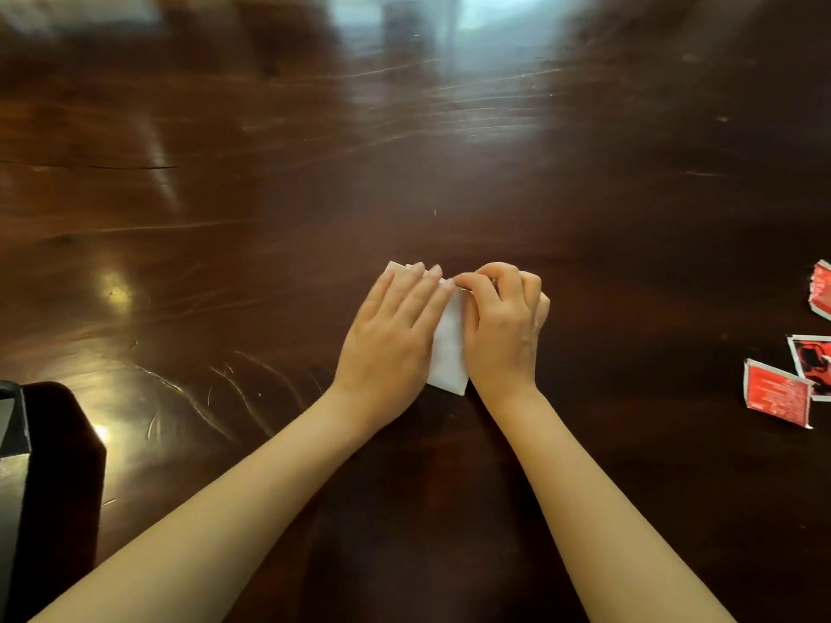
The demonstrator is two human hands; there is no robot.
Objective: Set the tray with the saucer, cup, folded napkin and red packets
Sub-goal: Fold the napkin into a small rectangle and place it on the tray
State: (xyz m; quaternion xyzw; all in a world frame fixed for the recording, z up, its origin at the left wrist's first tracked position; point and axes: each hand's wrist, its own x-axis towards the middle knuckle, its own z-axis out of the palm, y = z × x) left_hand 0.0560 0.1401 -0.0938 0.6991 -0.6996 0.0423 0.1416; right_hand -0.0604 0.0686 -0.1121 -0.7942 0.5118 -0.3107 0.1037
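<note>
Forearms fill the bottom of my view, both reaching up to centre frame. Dark tray-like edge [18, 447] sits at 8 o'clock, mostly cut off, so I can't confirm it's the tray. Napkin [447, 353] lies flat on the worktop [270, 195] dead centre, already a narrow white strip, largely covered by both hands. Left hand [391, 339] is flat on it, fingers [416, 285] straight and close together, pressing the left half down. Right hand [501, 328] is curled, thumb and forefinger pinching the napkin's far edge near 12 o'clock of the strip. Red packets [775, 393] scattered at 3 o'clock, well apart from the hands, at least three, one cut by the frame edge. No saucer or cup in view. Step in hand, my read: folding the napkin, squaring a corner or creasing. Next move calls for keeping the left palm as anchor while the right runs the crease, then lifting the fold without it springing open and carrying it toward 8 o'clock. Packets not yet touched.
</note>
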